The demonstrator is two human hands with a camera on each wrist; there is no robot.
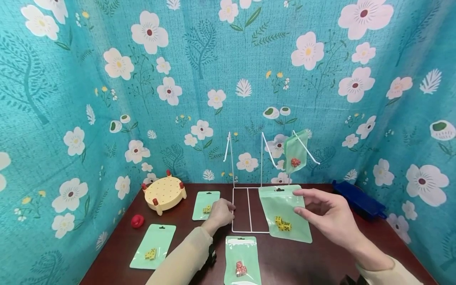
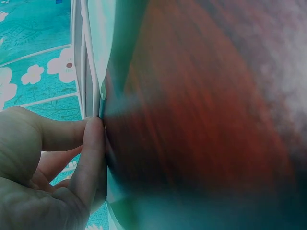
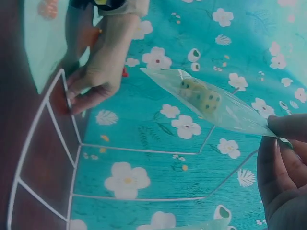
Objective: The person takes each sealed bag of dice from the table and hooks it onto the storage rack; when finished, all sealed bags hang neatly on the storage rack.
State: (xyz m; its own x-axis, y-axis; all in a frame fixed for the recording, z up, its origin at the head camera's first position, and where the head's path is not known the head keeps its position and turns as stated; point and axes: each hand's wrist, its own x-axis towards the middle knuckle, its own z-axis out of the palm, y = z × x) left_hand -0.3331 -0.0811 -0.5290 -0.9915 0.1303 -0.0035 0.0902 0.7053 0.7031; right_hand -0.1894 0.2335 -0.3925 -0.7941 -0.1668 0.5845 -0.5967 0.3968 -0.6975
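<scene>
My right hand pinches a pale green zip pouch by its upper right edge. Through its clear front show several yellow dice. In the head view this pouch overlaps the right part of a white wire rack. My left hand is at the left side of the rack's base, its thumb and fingertips pinching the wire. From the rack's right hook hangs another green pouch with red dice. The left and middle hooks carry nothing.
Green pouches lie on the dark table: one with yellow dice behind my left hand, another at front left, one with red dice at front centre. A yellow stool-like toy, red knob and blue object stand around.
</scene>
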